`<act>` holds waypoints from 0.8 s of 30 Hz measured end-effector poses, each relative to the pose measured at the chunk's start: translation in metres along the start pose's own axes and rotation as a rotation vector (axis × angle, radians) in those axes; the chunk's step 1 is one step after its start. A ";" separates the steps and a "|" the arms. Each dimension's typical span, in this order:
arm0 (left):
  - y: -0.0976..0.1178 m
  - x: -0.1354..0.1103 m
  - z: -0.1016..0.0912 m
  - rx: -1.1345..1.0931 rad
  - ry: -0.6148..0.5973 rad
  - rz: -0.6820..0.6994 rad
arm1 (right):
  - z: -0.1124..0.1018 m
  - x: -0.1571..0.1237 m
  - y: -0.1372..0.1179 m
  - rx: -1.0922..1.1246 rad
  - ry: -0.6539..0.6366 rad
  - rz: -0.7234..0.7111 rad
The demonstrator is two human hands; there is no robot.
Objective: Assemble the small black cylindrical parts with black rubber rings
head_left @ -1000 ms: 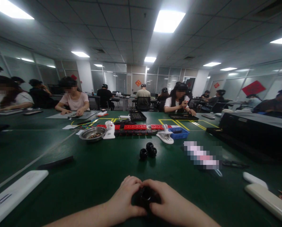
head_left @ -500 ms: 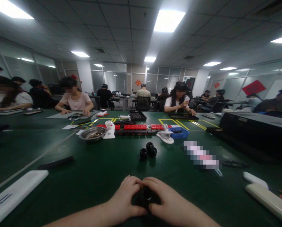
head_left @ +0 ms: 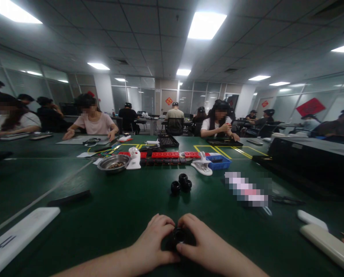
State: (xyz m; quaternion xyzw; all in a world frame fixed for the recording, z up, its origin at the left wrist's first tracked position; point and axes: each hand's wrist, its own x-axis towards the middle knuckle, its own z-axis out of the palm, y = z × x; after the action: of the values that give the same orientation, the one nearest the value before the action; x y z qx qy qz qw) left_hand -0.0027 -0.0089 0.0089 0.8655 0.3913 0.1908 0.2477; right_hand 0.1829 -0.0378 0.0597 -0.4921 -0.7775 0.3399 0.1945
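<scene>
Fingers edged forward, left hand (head_left: 153, 240) and right hand (head_left: 209, 246) both grasping black ring (head_left: 178, 234)

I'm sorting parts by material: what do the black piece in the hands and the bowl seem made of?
Black piece: probably plastic or rubber, matte black with a faint glint; too blurred to settle. Bowl: metal, likely stainless steel, by its bright reflective rim.

Long green tables (head_left: 108, 215) under bright ceiling panels (head_left: 206, 25), glass-partitioned walls (head_left: 147, 100) behind.
</scene>
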 end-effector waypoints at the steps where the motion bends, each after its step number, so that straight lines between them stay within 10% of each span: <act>1: 0.000 0.000 0.000 -0.004 -0.004 0.006 | -0.001 -0.001 -0.001 0.033 -0.029 -0.038; 24: -0.001 0.000 0.000 0.007 -0.005 0.010 | -0.002 -0.001 0.001 0.153 -0.060 -0.027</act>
State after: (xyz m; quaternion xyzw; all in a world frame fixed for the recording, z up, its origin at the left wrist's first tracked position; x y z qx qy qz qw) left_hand -0.0027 -0.0085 0.0082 0.8688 0.3870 0.1887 0.2447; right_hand 0.1851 -0.0377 0.0603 -0.4549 -0.7612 0.4102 0.2129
